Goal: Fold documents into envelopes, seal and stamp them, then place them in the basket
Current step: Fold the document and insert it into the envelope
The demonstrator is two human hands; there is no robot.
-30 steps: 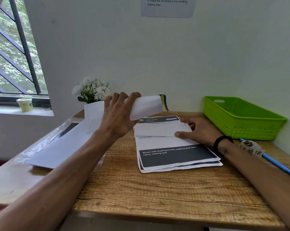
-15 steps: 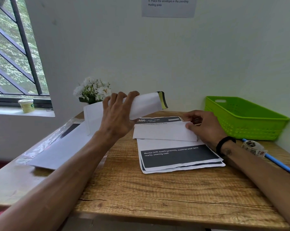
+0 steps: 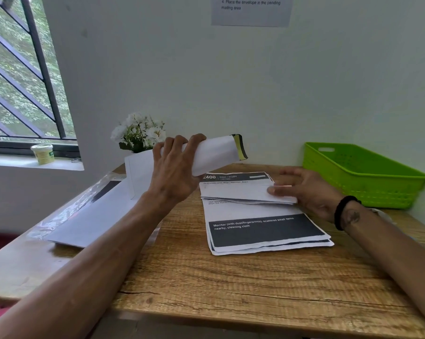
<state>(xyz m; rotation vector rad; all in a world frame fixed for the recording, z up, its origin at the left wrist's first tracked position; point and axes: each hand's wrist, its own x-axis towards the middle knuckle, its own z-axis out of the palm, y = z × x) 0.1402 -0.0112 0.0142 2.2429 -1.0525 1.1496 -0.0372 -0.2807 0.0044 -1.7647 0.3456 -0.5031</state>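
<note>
Two hands at work on a wooden table (image 3: 231, 285).
L hand (image 3: 174, 172) grips a white envelope (image 3: 216, 152) held above the table, flap end pointing right. R hand (image 3: 304, 189) pinches a folded document (image 3: 238, 192) lying atop the paper stack (image 3: 262, 231). Green basket (image 3: 363, 177) sits far right, near the wall.

The wall notice (image 3: 251, 11) reads "4. Place the envelope in the pending mailing area". Below it, the top sheet (image 3: 262, 228) shows "2400" and "Monitor (with dust/fingerprints), scattered small items nearby, cleaning cloth".
</note>
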